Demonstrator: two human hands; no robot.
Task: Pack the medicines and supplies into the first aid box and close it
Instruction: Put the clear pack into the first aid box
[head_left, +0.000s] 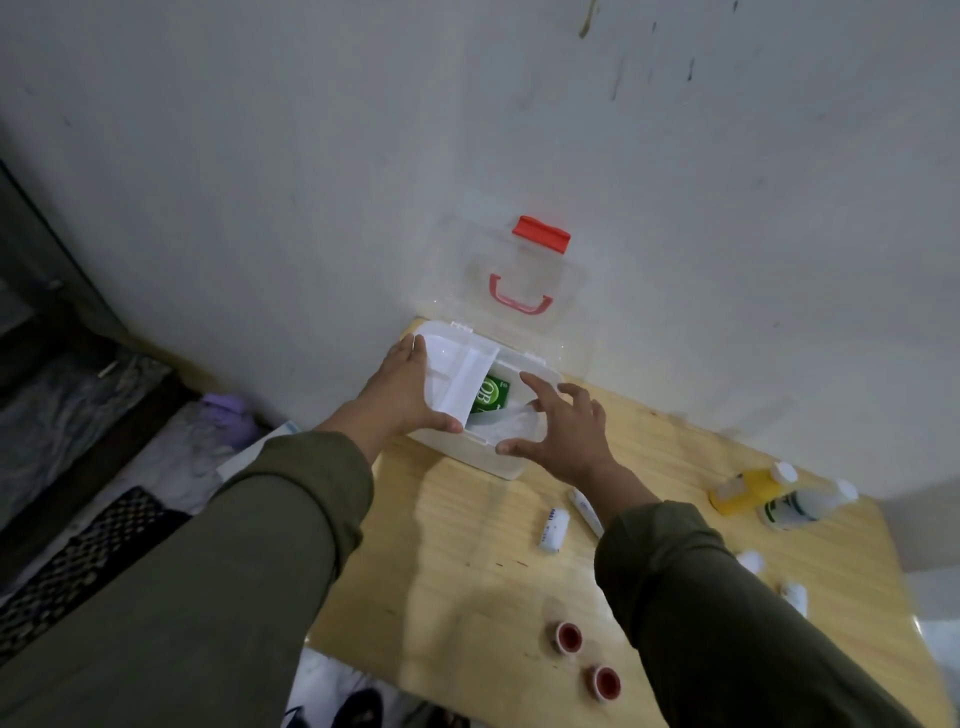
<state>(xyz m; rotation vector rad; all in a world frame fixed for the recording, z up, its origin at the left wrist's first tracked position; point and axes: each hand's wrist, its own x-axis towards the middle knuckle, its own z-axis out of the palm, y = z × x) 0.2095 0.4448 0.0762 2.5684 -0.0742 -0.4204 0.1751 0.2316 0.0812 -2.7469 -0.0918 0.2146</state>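
The white first aid box (506, 465) stands open at the table's far left corner, its clear lid (498, 270) with red handle and red latch leaning on the wall. A white inner tray (457, 369) lies tilted over the box's left half, and my left hand (402, 392) grips its left edge. A green packet (492, 395) shows inside beneath it. My right hand (563, 431) hovers over the box's right front corner, fingers spread, thumb on the rim. Loose on the table: a small white roll (553, 530), a white tube (584, 509), two red-capped rolls (567, 636).
At the table's right lie a yellow bottle (748, 488) and a white bottle with green label (802, 506). Two small white items (795, 595) sit near my right sleeve. The wooden table (457, 561) abuts the wall; a purple object (228, 413) lies on the floor left.
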